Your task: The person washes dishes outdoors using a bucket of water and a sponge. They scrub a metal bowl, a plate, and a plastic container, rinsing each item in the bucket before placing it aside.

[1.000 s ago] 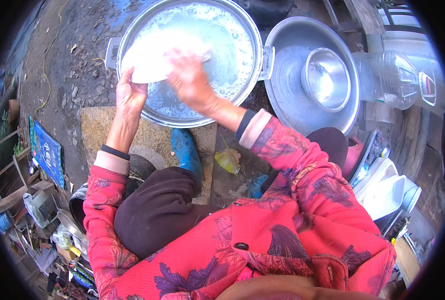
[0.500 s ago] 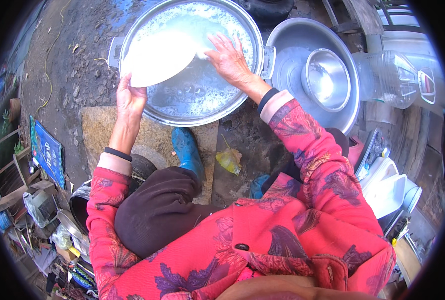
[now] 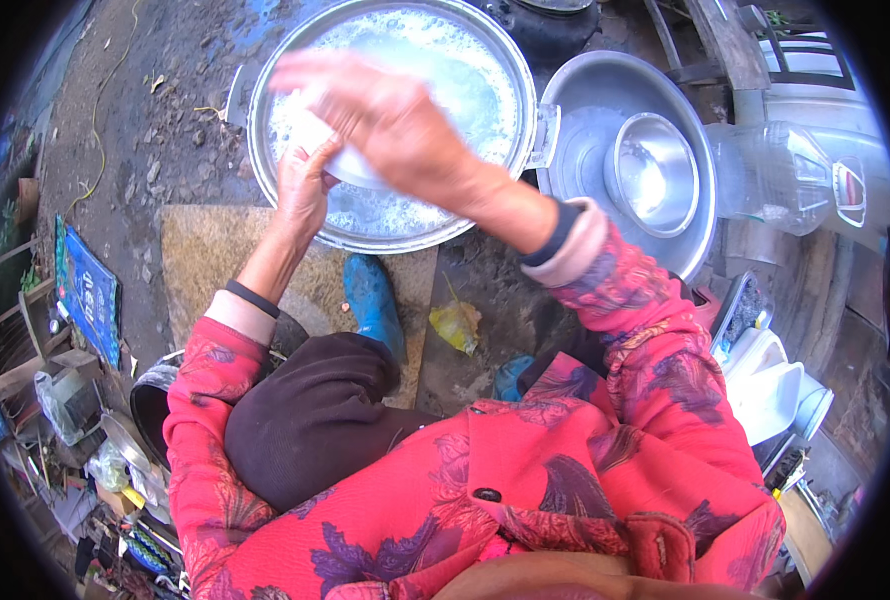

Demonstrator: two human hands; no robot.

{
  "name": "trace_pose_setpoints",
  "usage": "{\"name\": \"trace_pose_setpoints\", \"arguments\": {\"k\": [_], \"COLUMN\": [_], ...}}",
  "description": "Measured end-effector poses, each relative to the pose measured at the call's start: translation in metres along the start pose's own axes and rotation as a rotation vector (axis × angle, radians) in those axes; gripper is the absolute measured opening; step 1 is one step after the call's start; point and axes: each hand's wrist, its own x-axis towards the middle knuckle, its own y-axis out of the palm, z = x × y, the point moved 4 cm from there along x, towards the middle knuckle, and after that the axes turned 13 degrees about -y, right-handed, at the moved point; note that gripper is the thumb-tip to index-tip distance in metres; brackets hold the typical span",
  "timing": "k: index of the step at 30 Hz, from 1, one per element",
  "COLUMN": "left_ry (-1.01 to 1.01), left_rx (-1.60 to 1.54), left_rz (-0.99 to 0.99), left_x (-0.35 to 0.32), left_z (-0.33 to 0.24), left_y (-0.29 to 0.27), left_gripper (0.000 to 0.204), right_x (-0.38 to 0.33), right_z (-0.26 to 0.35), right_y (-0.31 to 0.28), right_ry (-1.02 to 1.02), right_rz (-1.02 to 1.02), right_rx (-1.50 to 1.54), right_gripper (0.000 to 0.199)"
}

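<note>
Person squatting on the ground over a big metal basin (image 3: 510, 150) full of soapy, foamy water. Left hand (image 3: 303, 188) reaches in at the near-left rim, grip clamped on the lower edge of a white plate (image 3: 350, 168), which is held tilted just above the water inside the basin. Right hand (image 3: 390, 118) lies flat over the top of the plate, fingers spread and blurred, palm on it; cannot tell if this grip closes around anything, it looks open and pressing. Most of the plate is hidden under the right hand. Just right of the basin, touching its handle, a second large metal tub (image 3: 605, 95) with a smaller steel bowl (image 3: 653, 172) sitting inside it. Clear plastic jug (image 3: 780, 180) further right. A blue boot (image 3: 373, 300) on a brown mat (image 3: 205, 255) below the basin, yellow scrap (image 3: 455, 325) beside it. Red flowered sleeves on both arms.
</note>
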Motion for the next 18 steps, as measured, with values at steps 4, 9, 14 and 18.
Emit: {"name": "trace_pose_setpoints", "arguments": {"k": [4,9,14,18], "left_ry": [0.066,0.044,0.113,0.061], "left_rx": [-0.042,0.24,0.309,0.121], "left_rz": [-0.1,0.179,0.171,0.224], "left_x": [-0.02,-0.032,-0.034,-0.019], "left_z": [0.013,-0.001,-0.022,-0.029], "left_y": [0.01,0.023,0.018,0.002], "left_gripper": [0.037,0.041,0.042,0.042], "right_x": [-0.02,-0.008,-0.018,-0.056], "right_z": [-0.034,-0.127,-0.188,-0.178], "right_y": [0.042,0.028,-0.051,-0.075], "right_ry": [-0.197,0.022,0.602,0.696], "right_rz": [0.339,0.391,0.236,-0.034], "right_rx": [-0.296,-0.57,-0.274,0.063], "right_gripper": [0.031,0.03,0.028,0.043]}}
